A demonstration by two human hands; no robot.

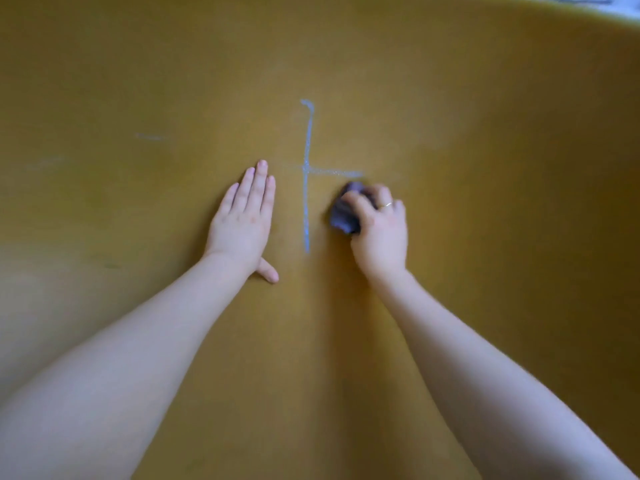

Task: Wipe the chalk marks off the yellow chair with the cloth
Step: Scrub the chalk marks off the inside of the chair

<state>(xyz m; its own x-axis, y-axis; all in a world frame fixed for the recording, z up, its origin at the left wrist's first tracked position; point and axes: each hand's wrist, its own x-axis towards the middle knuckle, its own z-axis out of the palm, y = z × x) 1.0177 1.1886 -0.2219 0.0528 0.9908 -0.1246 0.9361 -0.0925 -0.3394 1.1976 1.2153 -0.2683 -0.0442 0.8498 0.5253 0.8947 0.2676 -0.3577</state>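
The yellow chair (450, 98) fills almost the whole view. A pale blue chalk cross (307, 174) is drawn at its middle, with a long upright stroke and a short bar running right. A fainter chalk smear (150, 136) lies further left. My right hand (379, 230) is shut on a bunched dark purple cloth (343, 216), which presses on the seat just right of the upright stroke and below the bar. My left hand (244, 223) lies flat on the seat left of the cross, fingers together, thumb out, holding nothing.
A sliver of white surface (620, 5) shows past the chair's edge at the top right. Both bare forearms reach in from the bottom of the view.
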